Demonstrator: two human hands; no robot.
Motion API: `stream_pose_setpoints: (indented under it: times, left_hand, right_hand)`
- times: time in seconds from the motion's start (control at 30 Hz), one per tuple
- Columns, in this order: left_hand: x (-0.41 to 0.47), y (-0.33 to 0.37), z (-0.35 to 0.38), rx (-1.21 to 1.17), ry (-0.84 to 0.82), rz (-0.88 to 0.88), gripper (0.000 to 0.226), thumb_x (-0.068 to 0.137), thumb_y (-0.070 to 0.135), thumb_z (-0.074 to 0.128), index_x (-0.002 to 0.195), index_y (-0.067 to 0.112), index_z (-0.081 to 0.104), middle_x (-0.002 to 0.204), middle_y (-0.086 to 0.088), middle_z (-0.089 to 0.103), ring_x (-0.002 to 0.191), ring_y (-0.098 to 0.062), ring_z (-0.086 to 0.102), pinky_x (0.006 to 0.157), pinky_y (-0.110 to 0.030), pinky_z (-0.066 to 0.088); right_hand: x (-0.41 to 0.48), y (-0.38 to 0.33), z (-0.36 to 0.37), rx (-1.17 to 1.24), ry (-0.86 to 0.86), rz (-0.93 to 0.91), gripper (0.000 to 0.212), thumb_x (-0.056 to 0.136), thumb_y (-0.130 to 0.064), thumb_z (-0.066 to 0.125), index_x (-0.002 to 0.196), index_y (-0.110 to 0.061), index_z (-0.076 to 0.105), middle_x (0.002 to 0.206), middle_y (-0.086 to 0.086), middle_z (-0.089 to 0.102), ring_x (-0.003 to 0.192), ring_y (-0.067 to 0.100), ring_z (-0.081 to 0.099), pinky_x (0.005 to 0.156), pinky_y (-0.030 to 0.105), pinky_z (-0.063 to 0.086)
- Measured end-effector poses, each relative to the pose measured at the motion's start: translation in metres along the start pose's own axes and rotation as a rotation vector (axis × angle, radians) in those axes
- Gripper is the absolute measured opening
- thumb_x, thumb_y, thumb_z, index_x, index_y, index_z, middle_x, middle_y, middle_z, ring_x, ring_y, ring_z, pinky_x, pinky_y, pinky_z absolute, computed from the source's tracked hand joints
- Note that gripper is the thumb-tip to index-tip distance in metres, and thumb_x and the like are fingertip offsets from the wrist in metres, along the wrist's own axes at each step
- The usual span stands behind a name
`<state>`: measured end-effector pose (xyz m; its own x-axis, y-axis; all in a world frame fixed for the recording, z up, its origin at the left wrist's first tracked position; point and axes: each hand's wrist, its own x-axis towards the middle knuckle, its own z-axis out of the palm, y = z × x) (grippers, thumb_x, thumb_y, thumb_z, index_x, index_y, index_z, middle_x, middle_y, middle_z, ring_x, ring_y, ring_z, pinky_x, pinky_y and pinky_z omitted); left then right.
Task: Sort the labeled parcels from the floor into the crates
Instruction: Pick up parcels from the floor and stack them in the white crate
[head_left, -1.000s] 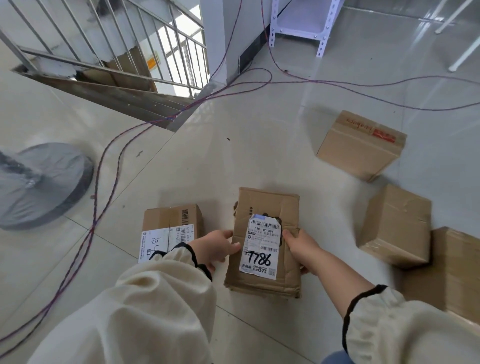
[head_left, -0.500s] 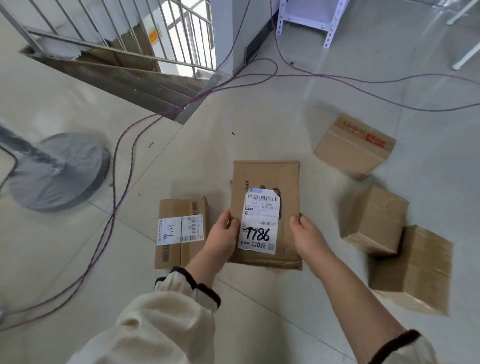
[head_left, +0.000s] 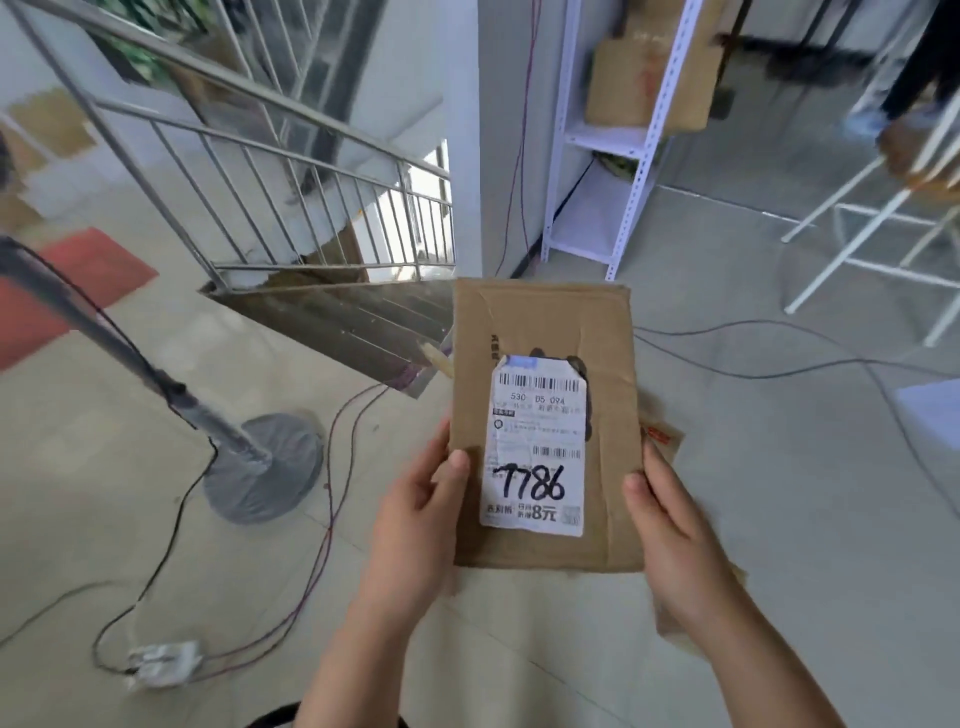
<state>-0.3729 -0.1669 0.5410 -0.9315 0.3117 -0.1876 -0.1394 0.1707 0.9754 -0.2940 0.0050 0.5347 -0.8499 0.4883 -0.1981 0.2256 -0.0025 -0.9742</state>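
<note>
Head view: the flat brown cardboard parcel (head_left: 540, 332) with a white 7786 label (head_left: 535, 452) is held above the floor (head_left: 779, 467), its long axis pointing away from the person. The left hand (head_left: 415, 525) grips its left edge and the right hand (head_left: 670, 530) its right edge, both equally near. No crate shows.

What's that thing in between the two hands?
A flat brown cardboard parcel with a white label marked 7786, seen in the head view. The left hand and right hand each hold one side edge of it.
</note>
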Motion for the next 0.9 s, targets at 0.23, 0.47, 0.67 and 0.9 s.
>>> stream_pose_setpoints:
  times: [0.23, 0.47, 0.67, 0.9]
  left_hand:
    - [-0.084, 0.186, -0.023, 0.155, -0.009, 0.176, 0.039, 0.098, 0.025, 0.044, 0.122, 0.055, 0.046, 0.120, 0.034, 0.058, 0.116, 0.015, 0.048, 0.092, -0.009, 0.039]
    - [-0.132, 0.246, -0.040, 0.166, -0.011, 0.262, 0.029, 0.093, 0.043, 0.041, 0.114, 0.063, 0.044, 0.104, 0.028, 0.067, 0.103, 0.002, 0.061, 0.092, -0.035, 0.049]
    - [-0.146, 0.268, -0.062, 0.403, 0.046, 0.413, 0.040, 0.098, 0.039, 0.036, 0.137, 0.046, 0.039, 0.115, 0.009, 0.063, 0.105, -0.011, 0.058, 0.087, -0.034, 0.049]
    - [-0.150, 0.288, -0.049, 0.335, -0.228, 0.521, 0.038, 0.099, 0.033, 0.036, 0.135, 0.042, 0.046, 0.104, 0.027, 0.062, 0.097, 0.007, 0.056, 0.075, -0.010, 0.041]
  right_hand:
    - [-0.093, -0.174, -0.041, 0.042, -0.040, -0.106, 0.043, 0.096, -0.008, 0.041, 0.120, -0.044, 0.043, 0.116, -0.043, 0.049, 0.103, -0.033, 0.041, 0.090, -0.007, 0.030]
    - [-0.143, -0.230, -0.040, -0.056, -0.061, -0.176, 0.047, 0.100, -0.021, 0.039, 0.144, -0.032, 0.032, 0.141, -0.021, 0.041, 0.131, -0.005, 0.035, 0.108, 0.016, 0.025]
    - [-0.183, -0.250, -0.016, 0.005, 0.063, -0.242, 0.041, 0.100, -0.017, 0.038, 0.127, -0.047, 0.030, 0.118, -0.040, 0.041, 0.105, -0.030, 0.036, 0.081, -0.010, 0.027]
    - [-0.231, -0.257, -0.027, 0.059, 0.289, -0.307, 0.041, 0.100, -0.016, 0.038, 0.136, -0.035, 0.042, 0.120, -0.033, 0.055, 0.113, -0.018, 0.048, 0.095, 0.004, 0.039]
